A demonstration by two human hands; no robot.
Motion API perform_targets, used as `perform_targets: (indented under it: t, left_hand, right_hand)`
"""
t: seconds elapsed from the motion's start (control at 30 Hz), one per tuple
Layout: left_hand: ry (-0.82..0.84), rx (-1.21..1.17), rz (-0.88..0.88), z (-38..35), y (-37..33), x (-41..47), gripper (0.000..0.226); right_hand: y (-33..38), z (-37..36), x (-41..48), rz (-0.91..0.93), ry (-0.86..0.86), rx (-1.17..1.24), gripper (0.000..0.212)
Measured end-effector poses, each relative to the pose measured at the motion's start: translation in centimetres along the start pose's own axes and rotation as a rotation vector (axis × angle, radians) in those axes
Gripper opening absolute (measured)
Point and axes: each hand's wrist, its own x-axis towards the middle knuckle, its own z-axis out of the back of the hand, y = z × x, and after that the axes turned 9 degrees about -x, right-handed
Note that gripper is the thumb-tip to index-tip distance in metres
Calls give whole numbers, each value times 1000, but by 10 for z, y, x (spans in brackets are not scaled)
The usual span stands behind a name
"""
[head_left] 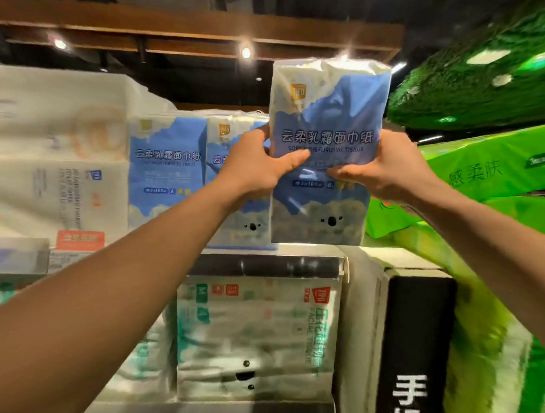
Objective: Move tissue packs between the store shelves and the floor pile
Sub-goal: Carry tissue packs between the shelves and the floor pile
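My left hand [250, 163] and right hand [385, 170] clamp one blue tissue pack [326, 110], its base at the shelf [261, 264]; matching packs [166, 167] stand beside my left hand; move seems midway.

held tissue pack [328, 147] stands on the shelf [267, 262], right of two shelved packs [166, 167].

Glossy plastic wraps the blue tissue pack [324, 135]; overhead beam [195, 31] seemingly wood.

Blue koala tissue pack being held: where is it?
Head view, centre-right: blue koala tissue pack, gripped upright by left hand and right hand at the upper shelf, right of matching blue packs, left of green packs.
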Motion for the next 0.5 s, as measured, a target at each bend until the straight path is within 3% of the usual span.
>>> perform_targets:
  t: [0.13,0.3,0.5]
  left_hand:
    - [11,35,-29,4,11,18,55]
    - [46,-59,-13,0,24,26,41]
    - [73,113,-48,1,38,37,52]
  right_hand:
    - [7,-1,6,-97,-23,-92,46]
    - [21,10,14,-130,10,-230,43]
    - [12,-11,11,-162,-25,-238,45]
